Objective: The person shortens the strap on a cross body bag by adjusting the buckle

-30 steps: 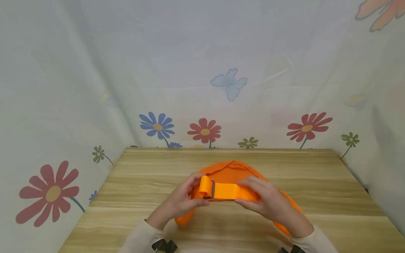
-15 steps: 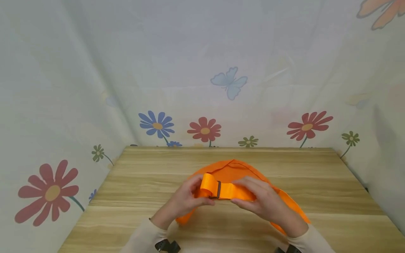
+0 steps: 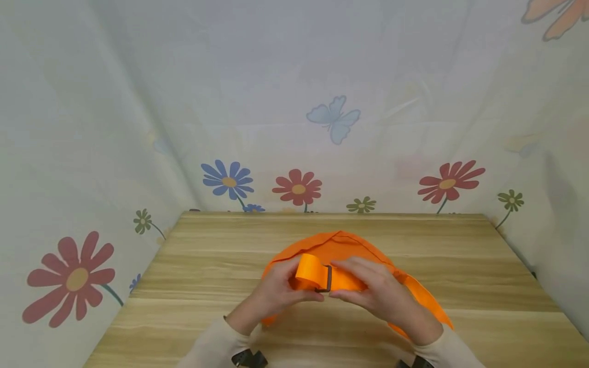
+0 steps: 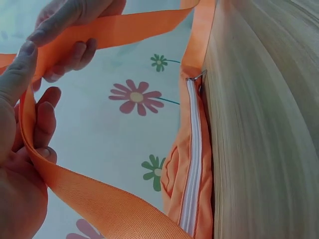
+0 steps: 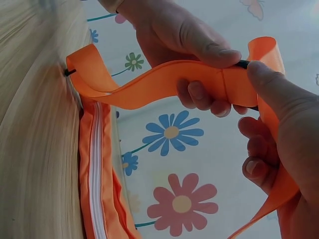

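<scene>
With left hand (image 3: 277, 286) and right hand (image 3: 388, 292) we grip the orange strap (image 3: 310, 271) either side of the buckle (image 3: 329, 278); the orange pouch (image 3: 340, 248) lies beyond it. Uneven pulling could jam the strap askew.

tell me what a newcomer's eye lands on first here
The bright orange strap and dark buckle stand out at lower centre, held by the left fingers and right fingers. Just behind, an orange bag rests on the wooden table. Red flowers dot the pale backdrop.
</scene>
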The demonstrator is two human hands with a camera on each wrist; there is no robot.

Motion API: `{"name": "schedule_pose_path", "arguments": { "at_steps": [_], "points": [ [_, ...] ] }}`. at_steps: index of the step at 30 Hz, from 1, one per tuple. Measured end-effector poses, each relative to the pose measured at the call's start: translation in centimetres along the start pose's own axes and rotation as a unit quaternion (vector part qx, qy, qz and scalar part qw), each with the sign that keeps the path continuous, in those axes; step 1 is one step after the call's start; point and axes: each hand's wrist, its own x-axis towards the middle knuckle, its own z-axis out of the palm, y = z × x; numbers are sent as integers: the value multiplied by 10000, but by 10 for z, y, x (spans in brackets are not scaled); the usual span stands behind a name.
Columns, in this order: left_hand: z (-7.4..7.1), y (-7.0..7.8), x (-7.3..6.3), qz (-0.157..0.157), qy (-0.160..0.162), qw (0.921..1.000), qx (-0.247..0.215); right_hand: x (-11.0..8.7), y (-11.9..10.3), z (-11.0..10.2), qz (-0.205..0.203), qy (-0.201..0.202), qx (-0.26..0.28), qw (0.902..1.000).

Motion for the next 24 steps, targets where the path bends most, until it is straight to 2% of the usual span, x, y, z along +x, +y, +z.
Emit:
{"name": "schedule_pose_path", "arguments": {
  "at_steps": [8,12,18,24],
  "points": [
    [2,5,3,-167,-34,9971,742,2,-1,2,11,-68,112,9999],
    [1,7,3,-179,-67,9959,884,0,-1,0,141,-74,216,9996],
    [0,6,2,213,-18,9934,1128,0,-3,-3,262,-183,545,9980],
    [2,9,4,481,-14,9894,1373,1,-5,-4,267,-181,545,9980]
  ]
}}
